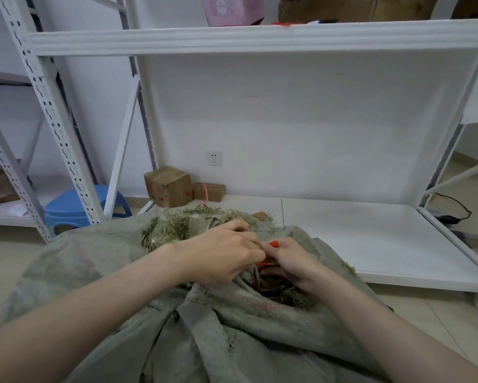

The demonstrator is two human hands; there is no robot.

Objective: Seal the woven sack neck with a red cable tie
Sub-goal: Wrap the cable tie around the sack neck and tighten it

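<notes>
On the floor (3, 246) before a white shelf rack (260, 37) sits a faded grey-green woven sack (210, 335), frayed, its neck bunched. Left hand (221, 254) and right hand (291, 262), fingers curled, pinch a thin red cable tie (273, 243) there.

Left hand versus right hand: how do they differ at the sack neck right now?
The left hand sits beside the frayed rim of the woven sack, the right hand over its dark opening. The right hand pinches the red cable tie; what the left hand's curled fingers hold is hidden. Both meet fingertip to fingertip.
</notes>
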